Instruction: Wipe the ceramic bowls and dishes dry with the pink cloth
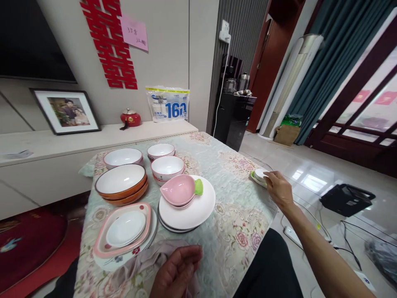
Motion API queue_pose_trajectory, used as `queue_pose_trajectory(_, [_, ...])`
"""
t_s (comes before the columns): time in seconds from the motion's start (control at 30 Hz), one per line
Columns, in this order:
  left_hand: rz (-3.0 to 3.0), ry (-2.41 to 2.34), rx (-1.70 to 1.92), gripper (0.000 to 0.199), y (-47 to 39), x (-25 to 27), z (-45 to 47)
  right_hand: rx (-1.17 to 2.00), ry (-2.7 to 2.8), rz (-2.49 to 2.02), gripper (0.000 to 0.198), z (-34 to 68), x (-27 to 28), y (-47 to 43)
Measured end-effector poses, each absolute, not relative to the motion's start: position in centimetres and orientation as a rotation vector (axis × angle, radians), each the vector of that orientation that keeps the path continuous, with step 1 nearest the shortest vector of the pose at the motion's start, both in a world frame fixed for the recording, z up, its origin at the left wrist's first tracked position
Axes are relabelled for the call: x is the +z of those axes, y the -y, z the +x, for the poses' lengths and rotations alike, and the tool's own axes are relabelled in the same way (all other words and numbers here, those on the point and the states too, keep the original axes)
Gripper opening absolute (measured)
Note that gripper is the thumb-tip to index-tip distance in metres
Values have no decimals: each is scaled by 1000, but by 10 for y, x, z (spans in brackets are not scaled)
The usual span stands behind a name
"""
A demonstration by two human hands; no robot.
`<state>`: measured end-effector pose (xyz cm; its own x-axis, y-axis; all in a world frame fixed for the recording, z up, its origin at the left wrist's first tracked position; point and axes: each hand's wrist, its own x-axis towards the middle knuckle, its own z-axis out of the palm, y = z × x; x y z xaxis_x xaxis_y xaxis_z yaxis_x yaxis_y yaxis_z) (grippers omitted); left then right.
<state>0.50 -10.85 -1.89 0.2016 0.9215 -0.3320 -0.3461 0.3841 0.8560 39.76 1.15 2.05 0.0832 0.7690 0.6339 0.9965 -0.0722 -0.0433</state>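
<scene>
At the table's right edge, my right hand [278, 188] pinches the rim of a small white dish [259, 172]. The dish sits on a short stack inside a green-edged dish [257, 179]. Near the front edge, my left hand [179, 271] is closed with curled fingers at a greyish-pink cloth [142, 260]; part of the grip is hidden. Just beyond it, pink leaf-tipped bowls [180, 190] rest on white oval plates [201, 211]. To the left lies a pink-rimmed square dish [101, 236] with a white oval dish [126, 227] inside.
Stacked orange bowls [124, 194], a white bowl [123, 157] and pink-rimmed bowls [167, 165] stand towards the back of the floral-covered table [238, 223]. A ledge behind holds a framed photo [66, 111], a red jar [130, 118] and a plastic pack [169, 105]. Cables and a black case [347, 198] lie right.
</scene>
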Motion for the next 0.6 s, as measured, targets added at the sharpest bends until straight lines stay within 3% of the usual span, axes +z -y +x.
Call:
queue_pose_trajectory(0.27, [770, -948, 1161, 15, 119, -9, 15, -451, 1905, -1233, 19, 268, 86, 38])
queue_pose_trajectory(0.4, [822, -969, 1255, 15, 125, 10, -1, -137, 2197, -794, 21, 205, 105, 63])
queue_pose_trajectory(0.6, [1665, -1597, 1471, 20, 113, 48, -71, 176, 2413, -733, 22, 133, 89, 74])
